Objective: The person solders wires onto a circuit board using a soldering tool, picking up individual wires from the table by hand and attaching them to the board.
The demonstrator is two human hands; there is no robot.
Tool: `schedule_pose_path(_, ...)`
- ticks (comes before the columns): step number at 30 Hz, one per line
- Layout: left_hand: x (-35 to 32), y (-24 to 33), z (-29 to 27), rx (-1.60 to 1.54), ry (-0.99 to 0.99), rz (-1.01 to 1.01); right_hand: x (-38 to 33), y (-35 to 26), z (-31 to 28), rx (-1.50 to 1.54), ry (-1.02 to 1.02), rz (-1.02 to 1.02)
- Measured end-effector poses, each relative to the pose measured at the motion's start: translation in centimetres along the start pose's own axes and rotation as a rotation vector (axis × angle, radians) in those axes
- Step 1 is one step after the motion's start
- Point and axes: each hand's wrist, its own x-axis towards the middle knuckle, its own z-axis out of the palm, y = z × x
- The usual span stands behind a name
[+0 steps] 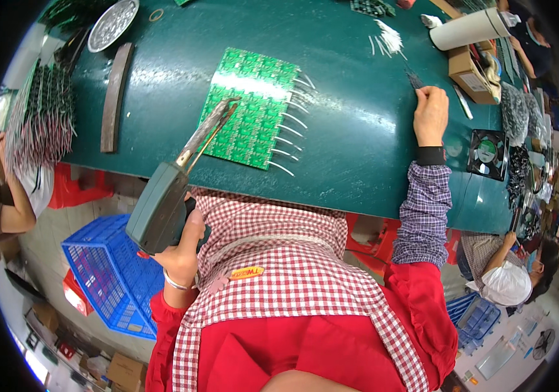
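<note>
Two bare hands work at a dark green table. Between 11 and 12 o'clock of the view lies a green circuit-board panel [250, 134], with short white wires [295, 121] sticking out along its 3 o'clock edge. At the panel's 7 o'clock, the left hand [182, 258] is clamped around a pistol-shaped soldering gun [158, 209], whose tip [230, 104] lies over the panel; I cannot tell whether it touches. Well apart at 3 o'clock, the right hand [431, 114] has its fingers curled together at thin dark strands [414, 79]; whether they pinch any, I cannot tell. From the panel, a white wire bundle [390, 38] sits at 2 o'clock, a dark flat bar [116, 98] at 9 and a metal dish [113, 26] at 10.
</note>
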Motion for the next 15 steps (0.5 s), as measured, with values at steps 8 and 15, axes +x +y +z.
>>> schedule_pose_path(8, -0.9, -0.2, -0.4, -0.003, 0.017, -0.022, 0.3, -2.5, -1.4, 0.015, 0.133, -0.021)
schedule_pose_path(15, -1.8, -1.0, -1.1, 0.083, 0.019, -0.038, -0.4, -2.6, -0.6, -0.023, 0.076, -0.048)
